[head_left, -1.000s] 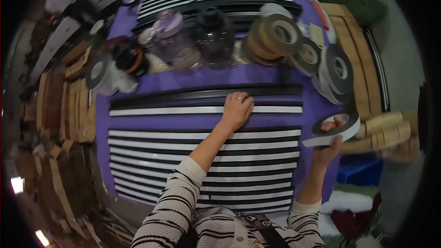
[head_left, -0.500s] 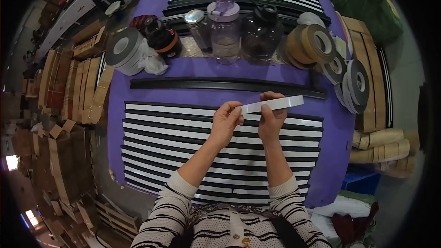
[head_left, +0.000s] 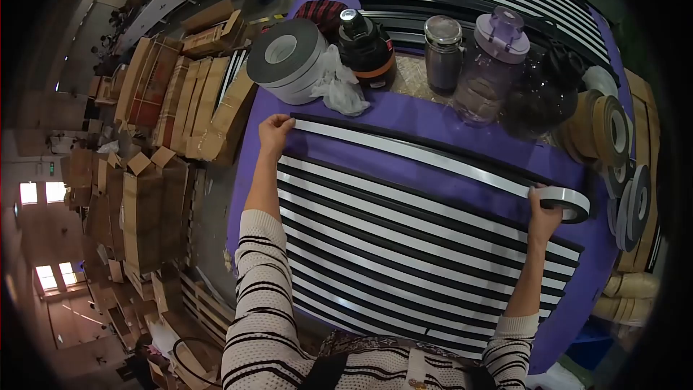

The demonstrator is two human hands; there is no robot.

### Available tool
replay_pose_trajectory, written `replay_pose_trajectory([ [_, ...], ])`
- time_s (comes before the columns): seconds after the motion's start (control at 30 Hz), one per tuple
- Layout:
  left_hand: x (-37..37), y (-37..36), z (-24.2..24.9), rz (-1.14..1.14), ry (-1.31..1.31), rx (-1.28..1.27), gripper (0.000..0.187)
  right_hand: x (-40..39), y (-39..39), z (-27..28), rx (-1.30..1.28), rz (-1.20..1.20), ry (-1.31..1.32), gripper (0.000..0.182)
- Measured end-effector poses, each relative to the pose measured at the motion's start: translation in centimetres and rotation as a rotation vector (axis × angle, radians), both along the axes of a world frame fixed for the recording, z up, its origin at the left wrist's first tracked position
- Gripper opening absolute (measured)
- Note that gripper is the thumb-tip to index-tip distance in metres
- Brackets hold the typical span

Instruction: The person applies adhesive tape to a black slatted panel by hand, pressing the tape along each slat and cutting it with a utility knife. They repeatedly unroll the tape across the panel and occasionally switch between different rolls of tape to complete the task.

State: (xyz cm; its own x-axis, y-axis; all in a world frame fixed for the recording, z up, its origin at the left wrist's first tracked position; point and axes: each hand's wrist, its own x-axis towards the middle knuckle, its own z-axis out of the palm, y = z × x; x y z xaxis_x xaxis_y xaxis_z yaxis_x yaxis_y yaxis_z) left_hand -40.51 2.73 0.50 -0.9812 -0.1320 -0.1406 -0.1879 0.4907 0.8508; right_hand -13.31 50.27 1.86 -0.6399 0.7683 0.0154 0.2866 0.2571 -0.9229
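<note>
My left hand (head_left: 274, 135) pinches the free end of a white tape at the left end of a long black strip (head_left: 361, 128). From there the unrolled tape (head_left: 411, 154) runs taut along the strip to the right. My right hand (head_left: 545, 215) grips the tape roll (head_left: 577, 206) near the strip's right end, thumb uppermost. Just below, a row of black strips with white tape faces (head_left: 426, 245) lies side by side on the purple table cover (head_left: 325, 156).
Behind the strip stand a large grey-white roll (head_left: 285, 58), a crumpled plastic bag (head_left: 343, 87), a dark bottle (head_left: 367, 50), a tumbler (head_left: 443, 58) and a lilac-lidded bottle (head_left: 491, 72). Brown tape rolls (head_left: 599, 130) sit at right. Cardboard boxes (head_left: 155, 209) are stacked on the left.
My hands have moved far apart, left hand to the strip's left end, right hand rightward with the roll. A long length of tape is now drawn out. The view has turned left.
</note>
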Motion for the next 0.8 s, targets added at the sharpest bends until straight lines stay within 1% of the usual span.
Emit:
replay_pose_trajectory([
  [0.03,-0.7,-0.5,-0.8,0.001,-0.005,-0.002,0.014,-1.1,-0.9,0.2,0.061,-0.002,-0.047,0.031],
  [0.07,-1.2,-0.8,-1.4,0.014,0.011,-0.054,0.014,-1.7,-1.1,0.1,0.062,0.0,-0.053,0.031],
  [0.1,-1.4,-1.0,-2.0,0.027,0.027,-0.104,0.014,-2.2,-1.3,0.0,0.239,0.061,-0.238,0.035],
  [0.13,-1.5,-1.2,-2.7,0.03,0.02,-0.101,0.014,-2.7,-1.3,-0.1,0.416,0.122,-0.422,0.04],
  [0.17,-1.4,-1.1,-2.7,0.049,0.025,-0.093,0.015,-2.9,-1.3,-0.2,0.455,0.144,-0.382,0.049],
  [0.2,-1.2,-0.9,-2.7,0.065,0.028,-0.087,0.016,-3.1,-1.3,-0.6,0.455,0.145,-0.392,0.049],
  [0.27,-1.2,-0.7,-3.0,0.077,0.037,-0.086,0.017,-3.4,-1.0,-1.3,0.657,0.082,-0.454,0.048],
  [0.3,-1.2,-0.6,-3.0,0.091,0.057,-0.081,0.018,-3.5,-1.0,-1.6,0.659,0.078,-0.468,0.048],
  [0.37,-1.1,-0.6,-2.7,0.042,0.104,-0.245,0.02,-3.8,-1.0,-1.8,0.795,0.117,-0.468,0.048],
  [0.43,-1.6,-1.9,-3.8,-0.017,0.155,-0.369,0.021,-3.6,-1.1,-2.0,0.781,0.19,-0.616,0.047],
  [0.47,-1.3,-1.3,-3.2,-0.047,0.179,-0.379,0.017,-3.3,-1.2,-2.3,0.89,0.176,-0.559,0.046],
  [0.5,-2.4,-3.2,-5.4,-0.072,0.185,-0.281,0.015,-3.5,-1.6,-1.4,0.874,0.163,-0.602,0.045],
  [0.57,-1.5,-1.9,-3.6,-0.07,0.165,-0.268,0.015,-3.5,-1.7,-1.5,0.895,0.162,-0.533,0.043],
  [0.63,-1.8,-2.4,-4.0,-0.088,0.17,-0.263,0.016,-3.6,-2.0,-1.3,0.88,0.125,-0.39,0.04],
  [0.7,-2.2,-2.9,-4.7,-0.061,0.147,-0.123,0.016,-3.5,-1.9,-1.5,0.84,0.128,-0.44,0.038],
  [0.8,-2.5,-3.7,-5.3,-0.081,0.13,-0.154,0.017,-3.5,-1.8,-2.2,0.826,0.15,-0.478,0.037],
])
